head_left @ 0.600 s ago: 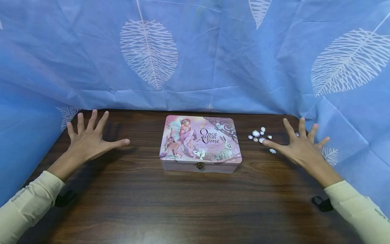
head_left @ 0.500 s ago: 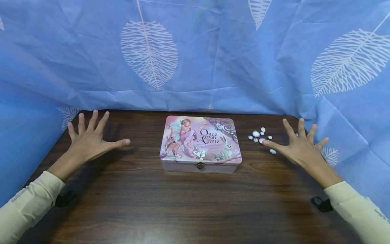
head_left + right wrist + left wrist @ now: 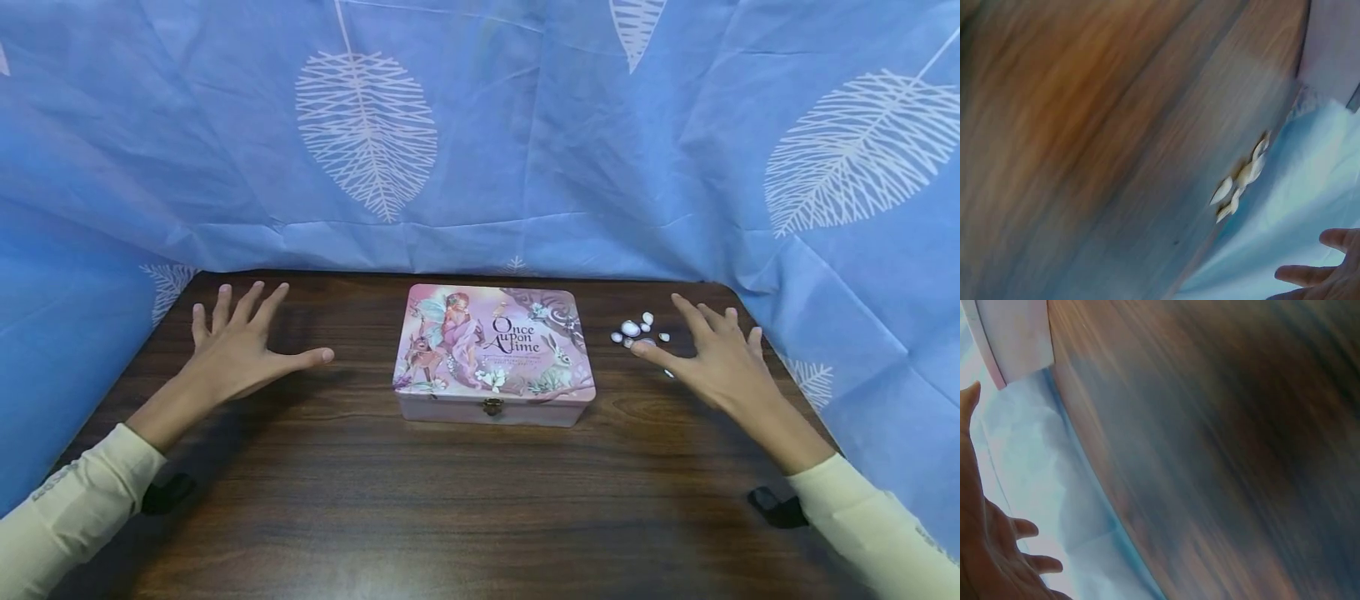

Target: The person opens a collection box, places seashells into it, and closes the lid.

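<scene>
A pink tin box (image 3: 492, 354) with fairy art and the words "Once upon a Time" sits on the table, its lid down and a small metal clasp (image 3: 492, 407) at the front. To its left, my left hand (image 3: 238, 352) is held above the wood with fingers spread, touching nothing. On the other side my right hand (image 3: 722, 357) is spread too, beside and partly over several small white seashells (image 3: 631, 328), some of which it hides. The right wrist view shows the shells (image 3: 1250, 172) in a cluster. One side of the box (image 3: 1016, 337) enters the left wrist view.
A dark wooden table (image 3: 450, 508) spans the view. Blue cloth with white leaf prints (image 3: 495, 142) hangs behind it and along both sides. Each wrist wears a black strap mount, such as the one under the right sleeve (image 3: 780, 507).
Both hands have moved inward, the left to the right and the right to the left, over more of the shells. The box has stayed in place.
</scene>
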Motion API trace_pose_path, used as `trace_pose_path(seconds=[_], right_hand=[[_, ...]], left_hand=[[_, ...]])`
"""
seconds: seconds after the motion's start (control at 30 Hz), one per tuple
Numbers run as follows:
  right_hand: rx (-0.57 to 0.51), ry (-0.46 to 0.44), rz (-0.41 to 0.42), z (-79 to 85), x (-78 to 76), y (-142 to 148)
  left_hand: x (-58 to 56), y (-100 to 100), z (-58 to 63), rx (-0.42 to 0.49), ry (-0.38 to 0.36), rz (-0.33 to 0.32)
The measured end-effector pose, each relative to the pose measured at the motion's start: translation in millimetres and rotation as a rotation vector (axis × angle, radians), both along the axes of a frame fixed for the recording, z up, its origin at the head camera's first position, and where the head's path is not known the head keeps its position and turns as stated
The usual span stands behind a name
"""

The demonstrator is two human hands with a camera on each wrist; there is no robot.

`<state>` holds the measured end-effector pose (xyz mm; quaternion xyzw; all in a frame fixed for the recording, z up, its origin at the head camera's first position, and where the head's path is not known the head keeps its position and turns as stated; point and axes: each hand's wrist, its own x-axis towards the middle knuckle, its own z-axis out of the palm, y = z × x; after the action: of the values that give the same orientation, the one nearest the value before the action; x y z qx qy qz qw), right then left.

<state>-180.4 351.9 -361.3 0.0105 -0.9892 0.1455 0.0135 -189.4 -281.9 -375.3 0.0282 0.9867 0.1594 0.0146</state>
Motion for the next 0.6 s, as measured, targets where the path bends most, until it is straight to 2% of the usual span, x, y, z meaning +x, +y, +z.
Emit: trace_pose_path(seconds=[0.27,0.6], right_hand=[[-0.070,-0.124,0.033,6.3,13.0,-18],[-0.162,-0.164,0.054,4.6,30.2,-30]], left_hand=[[5.2,15,4.3,0.020,0.030,-0.055],[3.9,34,12.6,0.074,0.025,-0.119]])
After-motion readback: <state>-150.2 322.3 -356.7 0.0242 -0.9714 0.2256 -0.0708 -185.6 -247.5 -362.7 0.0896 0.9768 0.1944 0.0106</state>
